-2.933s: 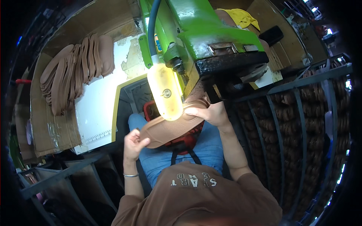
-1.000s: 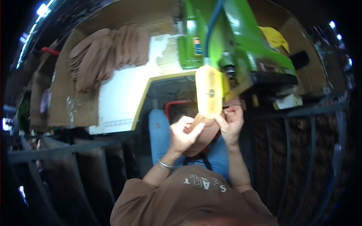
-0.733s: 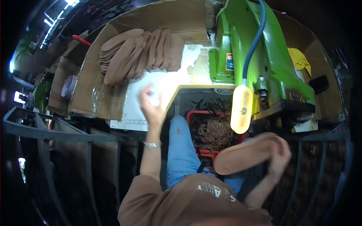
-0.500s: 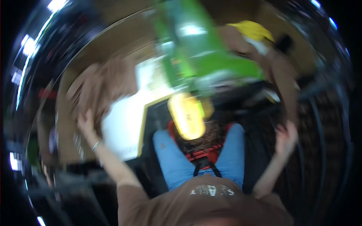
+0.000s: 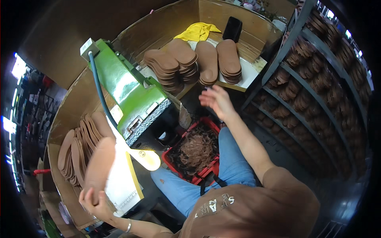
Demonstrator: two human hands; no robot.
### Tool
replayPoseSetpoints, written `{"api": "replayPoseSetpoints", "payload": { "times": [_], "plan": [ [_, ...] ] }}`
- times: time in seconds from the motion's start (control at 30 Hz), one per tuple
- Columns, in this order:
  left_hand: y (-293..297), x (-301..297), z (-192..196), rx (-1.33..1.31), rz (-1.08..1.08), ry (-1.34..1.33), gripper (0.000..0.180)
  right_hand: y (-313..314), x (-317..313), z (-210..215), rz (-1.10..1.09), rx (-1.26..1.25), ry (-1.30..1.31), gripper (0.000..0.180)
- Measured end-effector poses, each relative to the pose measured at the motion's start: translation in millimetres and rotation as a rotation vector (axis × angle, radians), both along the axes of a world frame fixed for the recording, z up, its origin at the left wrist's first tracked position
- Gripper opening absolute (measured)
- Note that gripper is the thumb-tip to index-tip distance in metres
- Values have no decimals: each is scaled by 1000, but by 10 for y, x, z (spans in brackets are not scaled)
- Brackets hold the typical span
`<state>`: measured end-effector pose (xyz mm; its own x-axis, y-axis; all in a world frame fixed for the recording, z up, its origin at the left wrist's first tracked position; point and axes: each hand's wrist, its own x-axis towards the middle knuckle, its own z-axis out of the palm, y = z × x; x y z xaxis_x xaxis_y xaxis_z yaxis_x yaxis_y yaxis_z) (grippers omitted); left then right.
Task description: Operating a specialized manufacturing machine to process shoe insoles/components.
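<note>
My left hand point(image 5: 95, 204) grips the heel end of a brown shoe sole point(image 5: 101, 162) and holds it tilted up over a white board point(image 5: 121, 178). Beside that sole, several more brown soles point(image 5: 73, 156) stand packed on edge against a cardboard wall. My right hand point(image 5: 216, 102) is held up with fingers apart and nothing in it. Just beyond its fingertips lie stacks of brown soles, the nearest stack point(image 5: 206, 63) with one sole at its side. Between my hands stands a green machine point(image 5: 127, 89) with a glossy yellow guard point(image 5: 146, 158) at its lower end.
A red bin point(image 5: 170, 158) of brown shavings point(image 5: 196, 152) sits between my knees. Cardboard walls point(image 5: 164, 23) surround the bench. At the back lie a yellow cloth point(image 5: 197, 31) and a black phone-like slab point(image 5: 232, 29). A metal rack point(image 5: 305, 83) full of brown soles stands to the right.
The view has swung to the right and sharpened. A sole is now lifted clear in my left hand, which was at the left-hand soles. My right hand shows near the back stacks.
</note>
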<state>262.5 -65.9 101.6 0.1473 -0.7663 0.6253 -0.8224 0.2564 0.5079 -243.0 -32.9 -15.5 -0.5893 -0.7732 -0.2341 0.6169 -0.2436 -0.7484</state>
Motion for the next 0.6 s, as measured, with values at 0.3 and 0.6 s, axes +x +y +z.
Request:
{"api": "replayPoseSetpoints", "payload": {
  "times": [0.3,0.6],
  "plan": [
    [701,-1784,-1172,673,-816,1043,79,1432,972,-582,751,275,321,55],
    [597,-2659,-898,866,-846,769,31,1839,1357,-640,697,309,326,39]
  ]
}}
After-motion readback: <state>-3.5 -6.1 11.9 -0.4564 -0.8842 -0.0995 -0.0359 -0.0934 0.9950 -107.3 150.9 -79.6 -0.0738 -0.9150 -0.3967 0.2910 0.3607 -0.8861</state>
